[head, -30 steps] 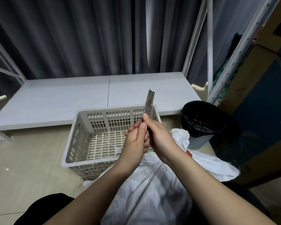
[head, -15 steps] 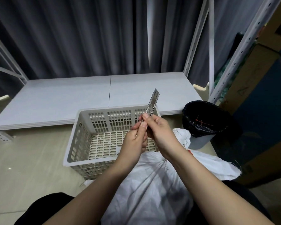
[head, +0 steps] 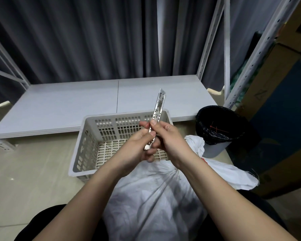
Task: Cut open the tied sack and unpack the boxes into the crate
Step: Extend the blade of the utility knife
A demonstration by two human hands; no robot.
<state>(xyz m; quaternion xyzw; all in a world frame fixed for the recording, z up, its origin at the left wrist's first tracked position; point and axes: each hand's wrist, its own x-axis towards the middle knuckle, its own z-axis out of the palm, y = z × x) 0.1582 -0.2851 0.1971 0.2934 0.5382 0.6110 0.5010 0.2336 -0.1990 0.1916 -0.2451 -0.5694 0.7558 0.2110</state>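
A white woven sack lies on the floor in front of me, its neck gathered and tied near the right wrist. Beyond it stands a grey slotted plastic crate, with nothing visible inside. Both hands hold a metal utility knife upright over the crate. My left hand grips its lower end. My right hand pinches the middle of it, thumb on the slider, and the blade tip sticks out at the top.
A low grey-white shelf board runs behind the crate, under dark curtains. A bin with a black liner stands right of the sack. White shelf uprights and cardboard boxes fill the right side.
The knife has risen a little and tilted further to the right, and the blade tip now shows at the top. The hands have shifted slightly along the handle.
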